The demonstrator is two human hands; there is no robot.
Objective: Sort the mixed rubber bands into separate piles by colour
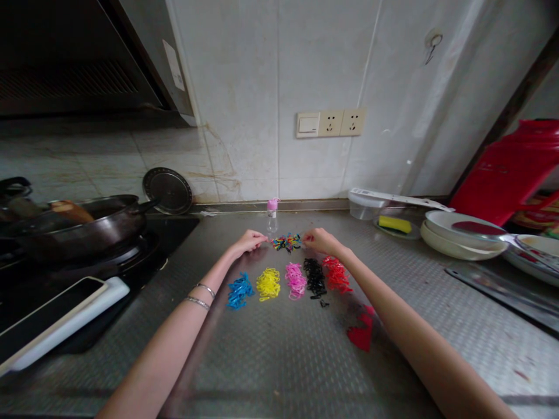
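A mixed pile of small multicoloured looped pieces (286,242) lies between my two hands on the steel counter. My left hand (251,240) is at the pile's left edge, fingertips pinched together; what they hold, if anything, is too small to name. At the right edge my right hand (321,240) is also closed in a pinch, its contents hidden. Nearer to me lie sorted heaps of blue loops (240,290), yellow loops (268,284), pink loops (296,281), black loops (315,277) and red loops (336,274). Behind the mixed pile stands a clear bottle (272,216) with a pink cap.
A red scrap (361,329) lies beside my right forearm. On the left are a pan (100,224) on the stove and a phone (52,314) on a white stand. Bowls (463,243), a yellow sponge (394,224) and a cleaver-like blade (502,297) are on the right.
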